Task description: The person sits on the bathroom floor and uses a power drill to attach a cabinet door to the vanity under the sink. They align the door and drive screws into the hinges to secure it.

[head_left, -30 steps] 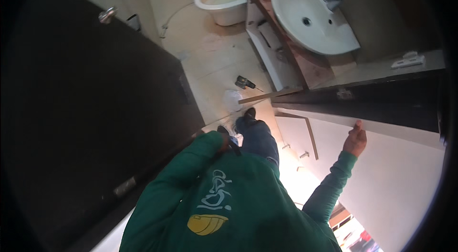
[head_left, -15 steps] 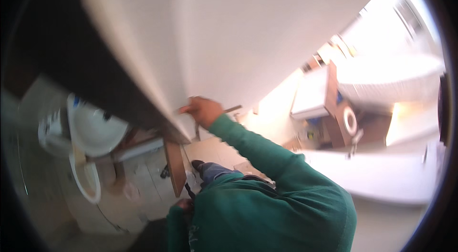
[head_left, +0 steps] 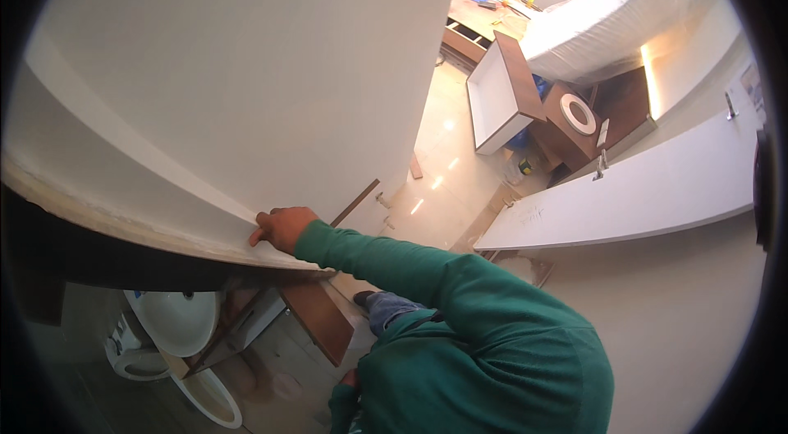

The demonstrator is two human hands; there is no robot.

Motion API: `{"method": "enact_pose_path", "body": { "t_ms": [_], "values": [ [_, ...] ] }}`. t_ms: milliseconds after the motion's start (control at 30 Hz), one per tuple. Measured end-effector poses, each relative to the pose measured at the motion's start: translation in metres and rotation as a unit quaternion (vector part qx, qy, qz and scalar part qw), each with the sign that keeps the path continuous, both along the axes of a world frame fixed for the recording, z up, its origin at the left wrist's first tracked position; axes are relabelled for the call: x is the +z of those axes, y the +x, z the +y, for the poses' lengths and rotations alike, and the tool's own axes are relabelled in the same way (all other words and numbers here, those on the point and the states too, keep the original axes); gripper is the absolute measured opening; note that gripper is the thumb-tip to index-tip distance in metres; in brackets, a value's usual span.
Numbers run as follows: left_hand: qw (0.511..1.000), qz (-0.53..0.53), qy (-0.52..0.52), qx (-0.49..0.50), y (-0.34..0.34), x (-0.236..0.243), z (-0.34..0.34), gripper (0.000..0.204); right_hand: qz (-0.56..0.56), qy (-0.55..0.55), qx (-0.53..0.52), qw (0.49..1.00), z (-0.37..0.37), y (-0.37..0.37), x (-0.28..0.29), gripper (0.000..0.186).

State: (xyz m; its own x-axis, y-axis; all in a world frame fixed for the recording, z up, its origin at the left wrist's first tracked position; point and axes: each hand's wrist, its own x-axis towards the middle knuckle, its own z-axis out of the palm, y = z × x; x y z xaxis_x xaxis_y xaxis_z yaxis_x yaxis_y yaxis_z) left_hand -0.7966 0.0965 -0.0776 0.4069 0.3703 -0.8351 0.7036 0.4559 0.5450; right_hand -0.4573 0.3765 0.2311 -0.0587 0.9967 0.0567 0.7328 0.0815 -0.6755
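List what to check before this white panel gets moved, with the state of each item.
1. Right hand on the panel: ok, fingers curl over its lower edge.
2. Left hand: cannot tell, only a sliver shows low by the green sweater.
3. Space under the panel edge: not ok, a white sink and a brown board sit just below it.
4. Floor beyond: not ok, an open drawer box and a tape roll lie about.
5. Footing: cannot tell, only one shoe shows.
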Motion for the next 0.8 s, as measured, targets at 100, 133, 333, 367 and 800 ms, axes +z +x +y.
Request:
{"method": "enact_pose_path", "body": {
  "t_ms": [100,133,333,367,800],
  "values": [
    [1.0,0.013,0.004,-0.024,0.008,0.013,0.009,0.035,-0.01,-0.001,-0.016,1.0,-0.001,0.003,0.003,0.045],
    [0.999,0.017,0.005,-0.029,0.009,0.017,0.009,0.035,-0.012,-0.002,-0.022,1.0,-0.002,0.003,0.004,0.046],
    [0.999,0.028,0.014,-0.01,0.007,0.03,-0.005,0.034,-0.016,-0.003,-0.026,1.0,-0.004,-0.004,0.003,0.04],
    [0.999,0.029,0.017,-0.001,0.008,0.031,-0.009,0.034,-0.016,-0.004,-0.037,0.999,0.002,-0.006,-0.005,0.031],
    [0.995,-0.005,0.064,-0.081,0.051,0.058,-0.031,0.041,-0.082,0.127,0.013,0.988,0.026,0.022,-0.042,0.019]
  ]
}}
